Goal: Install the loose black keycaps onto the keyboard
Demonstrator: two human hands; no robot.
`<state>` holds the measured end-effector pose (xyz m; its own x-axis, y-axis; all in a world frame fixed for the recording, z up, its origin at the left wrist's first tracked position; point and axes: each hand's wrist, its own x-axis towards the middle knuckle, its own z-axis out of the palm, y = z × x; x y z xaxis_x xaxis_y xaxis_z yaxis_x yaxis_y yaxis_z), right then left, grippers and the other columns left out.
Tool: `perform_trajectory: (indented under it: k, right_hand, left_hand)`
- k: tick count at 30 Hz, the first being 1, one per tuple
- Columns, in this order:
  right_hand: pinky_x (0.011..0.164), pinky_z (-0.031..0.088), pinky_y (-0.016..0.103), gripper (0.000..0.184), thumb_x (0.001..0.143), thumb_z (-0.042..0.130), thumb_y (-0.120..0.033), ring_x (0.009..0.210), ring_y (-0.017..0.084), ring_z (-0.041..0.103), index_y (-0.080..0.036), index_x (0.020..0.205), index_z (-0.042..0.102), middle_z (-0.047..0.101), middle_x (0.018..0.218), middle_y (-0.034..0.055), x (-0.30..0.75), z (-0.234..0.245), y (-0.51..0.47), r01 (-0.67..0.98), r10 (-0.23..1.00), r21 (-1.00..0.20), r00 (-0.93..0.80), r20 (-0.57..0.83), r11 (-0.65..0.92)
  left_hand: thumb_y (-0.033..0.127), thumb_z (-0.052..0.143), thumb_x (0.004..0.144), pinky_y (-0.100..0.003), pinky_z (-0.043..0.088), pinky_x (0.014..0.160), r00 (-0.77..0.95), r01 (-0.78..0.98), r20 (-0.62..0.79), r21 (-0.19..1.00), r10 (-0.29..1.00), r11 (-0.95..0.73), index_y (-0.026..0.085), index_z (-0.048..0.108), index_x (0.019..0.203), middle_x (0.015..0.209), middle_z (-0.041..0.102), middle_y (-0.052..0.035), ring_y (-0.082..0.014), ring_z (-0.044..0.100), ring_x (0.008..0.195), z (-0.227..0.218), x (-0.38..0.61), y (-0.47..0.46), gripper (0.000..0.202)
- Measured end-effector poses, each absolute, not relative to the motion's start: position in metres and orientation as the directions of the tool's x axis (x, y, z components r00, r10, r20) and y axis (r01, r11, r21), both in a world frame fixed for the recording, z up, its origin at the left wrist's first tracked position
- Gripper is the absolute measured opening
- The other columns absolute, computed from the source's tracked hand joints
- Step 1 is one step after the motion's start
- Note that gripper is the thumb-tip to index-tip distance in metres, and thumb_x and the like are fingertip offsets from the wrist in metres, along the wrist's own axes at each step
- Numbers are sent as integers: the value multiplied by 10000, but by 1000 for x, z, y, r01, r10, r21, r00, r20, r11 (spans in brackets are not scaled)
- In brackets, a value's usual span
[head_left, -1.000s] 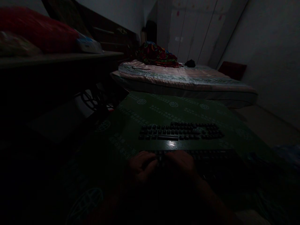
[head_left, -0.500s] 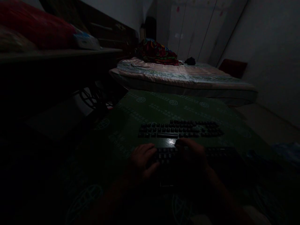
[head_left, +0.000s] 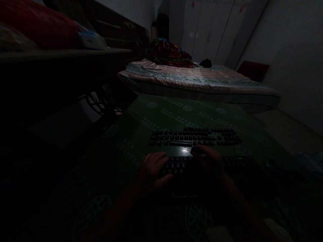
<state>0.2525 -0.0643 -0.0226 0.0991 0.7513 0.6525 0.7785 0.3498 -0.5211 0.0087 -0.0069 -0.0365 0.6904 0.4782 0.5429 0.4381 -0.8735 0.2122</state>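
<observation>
The room is very dark. A black keyboard lies close to me on a green printed table cover. My left hand curls round the keyboard's left end, thumb underneath. My right hand rests over the middle keys, fingertips bent down and pressed together at the far edge; what they pinch is hidden. Beyond both hands, a second set of black keys lies in rows on the cover, beside a small bright glare.
A low bed with a striped sheet and a heap of bright cloth stands behind the table. A dark shelf with red bundles is on the left, ironwork beneath it. Walls close the right side.
Both hands have moved away from me, up over the near keyboard. The right hand's fingertips now reach its far edge, and the left hand has shifted to its left end.
</observation>
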Motion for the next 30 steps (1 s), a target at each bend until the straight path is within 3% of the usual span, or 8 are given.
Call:
perform_trajectory:
  k: [4,7,13,18,22,26,30]
  right_hand:
    - [614,507,265,83,808,561,-229,664,170,653,-206,830,638,694,757,36,258,-22,-64,766,774,-542,95,627,345]
    - [630,505,276,72,796,570,-211,704,179,649,-205,814,639,684,781,49,264,-18,-64,770,796,-507,-2,605,387]
    - [704,512,294,79,774,602,-198,857,193,640,-202,831,657,655,965,87,270,-12,-67,739,855,-488,-232,464,465]
    - [744,506,307,73,779,611,-194,895,194,624,-185,827,666,627,1044,99,267,-7,-71,725,885,-518,-300,356,454]
    - [772,495,323,91,767,636,-196,924,201,605,-186,845,681,613,1085,98,264,-4,-72,751,886,-474,-353,301,460]
    - [732,481,315,66,726,677,-204,867,199,596,-180,786,691,632,995,89,261,-5,-68,777,875,-407,-396,277,481]
    - [682,455,286,39,715,676,-179,776,172,575,-197,745,692,629,856,50,257,-9,-64,784,885,-413,-387,259,463]
  left_hand:
    - [410,587,790,-467,443,854,682,428,559,217,472,-877,145,537,1119,1158,598,-160,-286,564,1038,-40,9,-6,425]
    - [404,575,802,-462,450,852,700,430,541,202,467,-880,140,543,1114,1144,605,-160,-282,570,1033,-34,10,-8,410]
    - [410,573,799,-438,466,833,709,444,521,194,475,-875,137,564,1086,1103,624,-155,-274,588,1007,-25,12,-9,396]
    - [410,579,798,-446,455,857,717,450,492,215,494,-867,165,560,1114,1137,614,-141,-272,574,1036,-27,12,-9,401]
    - [398,585,796,-450,452,856,718,445,495,215,490,-869,143,558,1111,1129,614,-150,-278,569,1033,-27,12,-8,406]
    - [409,557,812,-451,450,855,726,441,485,214,487,-872,141,555,1111,1126,614,-153,-277,570,1026,-25,13,-9,402]
    - [392,568,803,-448,438,876,725,454,460,241,513,-858,156,552,1109,1133,610,-142,-272,565,1041,-22,14,-11,387]
